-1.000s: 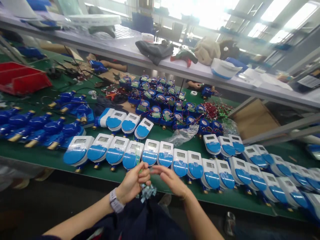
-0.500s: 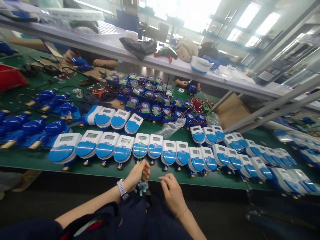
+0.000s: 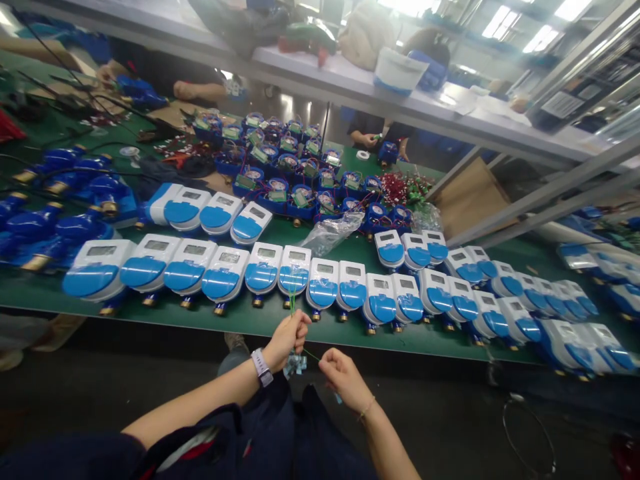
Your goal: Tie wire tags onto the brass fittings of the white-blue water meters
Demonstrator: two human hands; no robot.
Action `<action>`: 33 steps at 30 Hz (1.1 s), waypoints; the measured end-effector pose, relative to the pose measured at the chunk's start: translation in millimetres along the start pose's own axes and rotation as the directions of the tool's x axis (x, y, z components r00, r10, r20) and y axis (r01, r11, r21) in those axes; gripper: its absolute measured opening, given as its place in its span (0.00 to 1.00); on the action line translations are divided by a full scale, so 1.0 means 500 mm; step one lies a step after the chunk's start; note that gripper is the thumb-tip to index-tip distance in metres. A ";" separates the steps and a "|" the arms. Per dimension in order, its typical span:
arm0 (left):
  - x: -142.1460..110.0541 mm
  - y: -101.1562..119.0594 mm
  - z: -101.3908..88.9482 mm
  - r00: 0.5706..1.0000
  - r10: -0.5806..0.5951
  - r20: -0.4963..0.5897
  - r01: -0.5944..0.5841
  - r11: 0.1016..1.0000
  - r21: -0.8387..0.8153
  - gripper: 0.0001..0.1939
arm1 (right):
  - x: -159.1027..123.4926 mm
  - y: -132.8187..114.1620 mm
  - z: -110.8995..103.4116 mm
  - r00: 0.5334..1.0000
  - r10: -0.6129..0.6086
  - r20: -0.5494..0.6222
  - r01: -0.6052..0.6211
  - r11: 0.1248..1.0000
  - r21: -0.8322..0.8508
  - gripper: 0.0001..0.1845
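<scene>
In the head view, the left hand (image 3: 287, 339) has its grip closed around a bundle of green strands (image 3: 292, 301), whose loose ends rise toward the row of white-and-blue meters (image 3: 323, 285), while pale blue tags (image 3: 296, 365) hang beneath the fist. The right hand (image 3: 347, 383) has its grip pinched on a single green strand (image 3: 312, 355), stretched across the gap between the hands. Both hands are just off the near edge of the counter (image 3: 283, 233). The step in hand looks like separating one strand from the bundle. Drawing it clear calls for a steady left grip, loose enough to release that strand without dropping the others, and a gentle pull to the right.
</scene>
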State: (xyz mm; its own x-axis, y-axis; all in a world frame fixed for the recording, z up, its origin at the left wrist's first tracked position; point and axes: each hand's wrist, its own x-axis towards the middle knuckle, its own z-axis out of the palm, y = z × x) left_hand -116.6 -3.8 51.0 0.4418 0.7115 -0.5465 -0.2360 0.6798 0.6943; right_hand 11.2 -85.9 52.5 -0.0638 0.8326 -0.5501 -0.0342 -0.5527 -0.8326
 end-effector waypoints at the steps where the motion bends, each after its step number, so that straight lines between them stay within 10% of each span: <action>1: 0.003 -0.003 0.005 1.000 0.000 -0.001 0.000 1.000 -0.006 0.19 | -0.002 -0.001 -0.007 1.000 0.017 -0.008 -0.017 1.000 0.011 0.16; 6: 0.012 -0.026 0.038 0.998 -0.025 0.051 0.028 0.998 -0.062 0.19 | 0.001 -0.021 -0.017 0.973 -0.042 -0.226 0.037 0.999 -0.024 0.15; 14: 0.032 -0.025 0.012 0.990 -0.129 -0.060 0.109 0.961 -0.254 0.17 | -0.049 -0.041 -0.086 0.964 -0.075 -0.254 0.008 0.966 -0.258 0.15; 20: 0.046 -0.027 -0.014 0.967 -0.255 0.009 0.242 0.905 -0.349 0.14 | -0.037 -0.026 -0.170 0.768 -0.218 -0.603 0.040 0.955 -0.294 0.17; 33: 0.080 -0.064 0.037 0.918 -0.397 -0.014 0.367 0.859 -0.358 0.13 | 0.076 -0.056 -0.182 0.690 -0.395 -0.606 -0.129 0.757 -0.640 0.15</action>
State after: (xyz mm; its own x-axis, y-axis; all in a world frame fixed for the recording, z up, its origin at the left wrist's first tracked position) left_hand -75.3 -0.2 15.4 0.4872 0.3852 -0.7837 -0.3502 0.9083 0.2287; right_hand 100.7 -35.9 49.1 0.5741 0.8138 -0.0896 0.6210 -0.5042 -0.6001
